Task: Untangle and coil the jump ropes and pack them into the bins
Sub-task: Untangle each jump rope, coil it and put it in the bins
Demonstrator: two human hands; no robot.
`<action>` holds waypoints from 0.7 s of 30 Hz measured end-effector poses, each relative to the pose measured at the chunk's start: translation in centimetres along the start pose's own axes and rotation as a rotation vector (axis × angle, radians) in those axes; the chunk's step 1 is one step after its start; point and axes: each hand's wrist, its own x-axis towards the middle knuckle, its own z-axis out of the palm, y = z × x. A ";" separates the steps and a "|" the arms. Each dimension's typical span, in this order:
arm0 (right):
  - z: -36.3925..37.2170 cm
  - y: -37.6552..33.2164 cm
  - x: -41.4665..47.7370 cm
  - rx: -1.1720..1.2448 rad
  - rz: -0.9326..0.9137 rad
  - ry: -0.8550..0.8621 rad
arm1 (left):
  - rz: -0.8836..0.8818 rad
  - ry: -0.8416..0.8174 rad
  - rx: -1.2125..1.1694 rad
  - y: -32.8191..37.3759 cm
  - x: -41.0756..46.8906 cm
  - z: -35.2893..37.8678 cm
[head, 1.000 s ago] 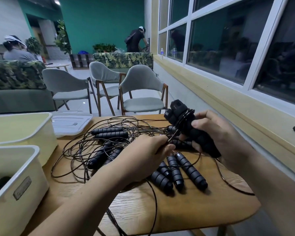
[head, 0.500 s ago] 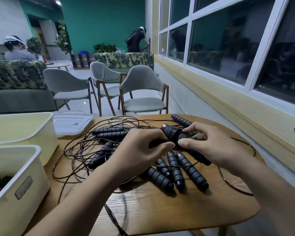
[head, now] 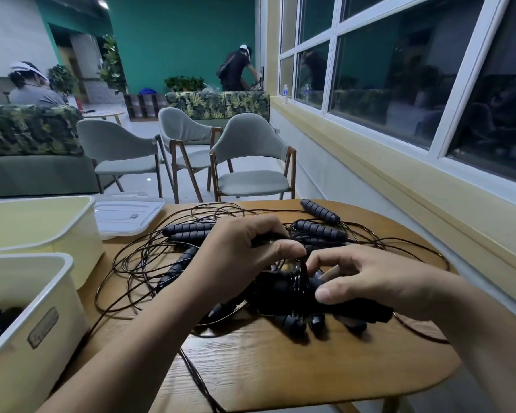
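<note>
While between left hand point(head: 239, 257) and right hand point(head: 370, 281), handles point(head: 280, 290) crosswise, axis left-right.

Wooden surface point(head: 280, 371) had rounded corners and a light grain. Jump ropes point(head: 149, 263) lay tangled across the middle. Thin dark cords point(head: 116, 281) looped out toward both side edges, and one strand hung off the near edge. Black ribbed handles sat in the mess: a pair point(head: 191, 231) left of centre, a lone handle point(head: 319, 210) by the far edge, a cluster point(head: 289, 324) toward the front. At the left edge stood the near bin point(head: 42, 323) and far bin point(head: 57, 234), just beside each other. A flat lid point(head: 125, 216) lay at the far left corner.
</note>
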 end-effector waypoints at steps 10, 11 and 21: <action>-0.1 -0.2 -0.2 0.364 -0.199 -0.119 | -0.122 -0.118 -0.143 -0.9 0.4 0.4; -0.1 -0.3 -0.1 0.378 -0.219 -0.090 | -0.172 -0.106 -0.136 -1.0 0.4 0.5; -0.3 -0.8 0.0 0.392 -0.409 0.208 | -0.065 -0.176 0.203 -0.6 0.1 2.6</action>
